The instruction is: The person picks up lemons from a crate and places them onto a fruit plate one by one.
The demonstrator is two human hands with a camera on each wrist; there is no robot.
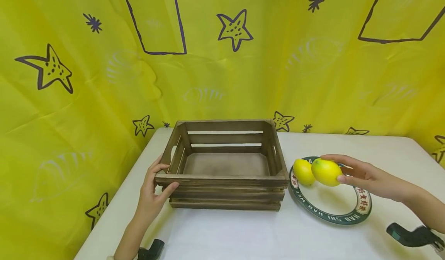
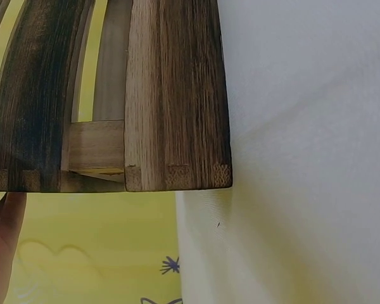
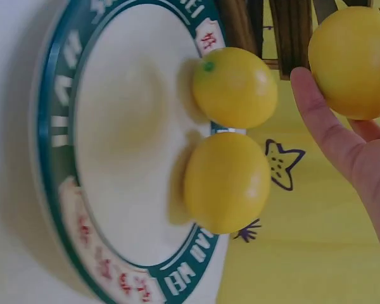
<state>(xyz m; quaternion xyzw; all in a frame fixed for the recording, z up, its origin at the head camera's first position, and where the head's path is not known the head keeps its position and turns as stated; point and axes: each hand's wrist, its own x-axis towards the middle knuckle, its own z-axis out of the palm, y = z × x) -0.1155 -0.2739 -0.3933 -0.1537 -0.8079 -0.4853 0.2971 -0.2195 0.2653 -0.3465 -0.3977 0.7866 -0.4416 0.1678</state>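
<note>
A brown slatted wooden crate (image 1: pixel 226 193) stands on the white table, and its inside floor shows bare. My left hand (image 1: pixel 153 194) grips the crate's front left corner, thumb on the front slat and fingers over the left side. In my right hand (image 1: pixel 377 179) a yellow lemon (image 1: pixel 326 172) is pinched between thumb and fingers, held above a plate (image 1: pixel 330 216) with a green lettered rim. Two more lemons lie on that plate in the right wrist view, one with a green tip (image 3: pixel 235 87) and another (image 3: pixel 227 182) beside it. The held lemon partly hides them in the head view.
The plate stands right of the crate, close to its side. A yellow curtain (image 1: pixel 236 78) with drawn starfish hangs behind and left of the white table (image 1: pixel 222 237). Dark camera mounts (image 1: pixel 410 235) sit at both wrists.
</note>
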